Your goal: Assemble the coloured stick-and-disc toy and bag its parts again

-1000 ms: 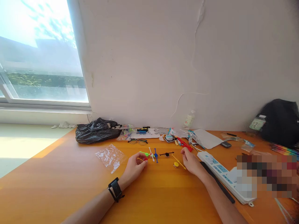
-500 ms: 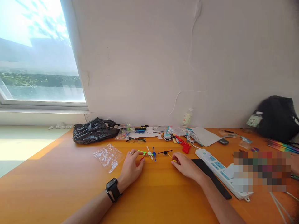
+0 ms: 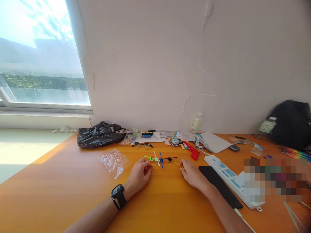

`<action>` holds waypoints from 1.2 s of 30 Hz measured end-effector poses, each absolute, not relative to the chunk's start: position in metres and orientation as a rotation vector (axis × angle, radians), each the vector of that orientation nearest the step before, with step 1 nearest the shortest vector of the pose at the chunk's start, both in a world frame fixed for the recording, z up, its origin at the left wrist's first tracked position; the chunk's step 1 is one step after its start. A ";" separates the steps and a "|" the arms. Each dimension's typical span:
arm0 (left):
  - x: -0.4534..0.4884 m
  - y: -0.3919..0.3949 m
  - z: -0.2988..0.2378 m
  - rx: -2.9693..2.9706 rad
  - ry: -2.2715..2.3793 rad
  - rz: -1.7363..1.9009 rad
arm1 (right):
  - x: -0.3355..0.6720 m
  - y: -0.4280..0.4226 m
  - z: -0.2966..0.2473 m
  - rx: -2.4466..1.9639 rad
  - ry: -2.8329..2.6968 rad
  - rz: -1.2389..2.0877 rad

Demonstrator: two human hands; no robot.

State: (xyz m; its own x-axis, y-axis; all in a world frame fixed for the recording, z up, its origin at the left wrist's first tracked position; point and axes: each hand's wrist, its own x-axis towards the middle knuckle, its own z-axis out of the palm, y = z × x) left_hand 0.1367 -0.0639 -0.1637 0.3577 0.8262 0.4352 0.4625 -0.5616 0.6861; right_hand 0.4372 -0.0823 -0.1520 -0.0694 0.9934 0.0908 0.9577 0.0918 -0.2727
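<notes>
On the orange table (image 3: 60,191) lie small plastic stick pieces with round hubs: green (image 3: 147,158), white (image 3: 156,159), blue (image 3: 161,160) and black (image 3: 170,159). My left hand (image 3: 139,175), a black watch on its wrist, rests on the table with curled fingers touching a small red piece (image 3: 150,159) beside the green one. My right hand (image 3: 191,173) lies to the right, its fingers closed on a yellow stick piece (image 3: 178,165) whose end pokes out toward the black piece.
A crumpled clear plastic bag (image 3: 113,160) lies left of my hands. Along the wall are a black bag (image 3: 98,139), glasses (image 3: 142,145), a red toy (image 3: 191,150) and papers. A white power strip (image 3: 224,172) and a black flat object (image 3: 220,186) sit to the right.
My right hand came down from the red toy onto the yellow stick piece and closed on it. My left hand stayed by the green and red pieces.
</notes>
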 end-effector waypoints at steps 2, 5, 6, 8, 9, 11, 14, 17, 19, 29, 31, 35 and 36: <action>0.137 -0.065 -0.162 2.179 1.074 1.108 | 0.437 -0.082 -0.154 -1.966 -2.120 0.179; 0.137 -0.068 -0.157 2.207 1.059 1.157 | 0.435 -0.082 -0.156 -1.982 -2.127 0.136; 0.137 -0.070 -0.154 2.209 1.045 1.172 | 0.434 -0.082 -0.157 -1.980 -2.131 0.125; 0.138 -0.074 -0.149 2.205 0.986 1.184 | 0.433 -0.083 -0.158 -1.963 -2.132 0.116; 0.139 -0.077 -0.146 2.211 0.943 1.174 | 0.432 -0.083 -0.158 -1.949 -2.123 0.125; 0.140 -0.082 -0.143 2.256 0.860 1.117 | 0.432 -0.083 -0.158 -1.923 -2.080 0.162; 0.143 -0.090 -0.142 2.380 0.794 1.022 | 0.428 -0.085 -0.155 -1.844 -1.985 0.294; 0.145 -0.099 -0.144 2.500 0.793 1.017 | 0.414 -0.091 -0.148 -1.618 -1.891 0.699; 0.146 -0.105 -0.143 2.571 0.783 1.035 | 0.399 -0.098 -0.144 -1.414 -1.804 1.053; 0.155 -0.112 -0.139 2.481 0.697 1.025 | 0.354 -0.115 -0.143 -1.044 -1.387 1.633; 0.155 -0.111 -0.142 2.423 0.701 1.034 | 0.356 -0.113 -0.143 -1.060 -1.334 1.680; 0.153 -0.108 -0.146 2.360 0.728 1.019 | 0.358 -0.112 -0.140 -1.083 -1.336 1.689; 0.152 -0.107 -0.147 2.354 0.730 1.013 | 0.358 -0.113 -0.139 -1.086 -1.340 1.690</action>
State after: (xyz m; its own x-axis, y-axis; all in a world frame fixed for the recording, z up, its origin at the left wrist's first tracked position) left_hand 0.1523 -0.1074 -0.1471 0.5855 0.6314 0.5085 0.2822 -0.7467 0.6023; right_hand 0.3581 -0.1127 -0.1390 -0.3937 0.9012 -0.1812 -0.0290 -0.2092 -0.9775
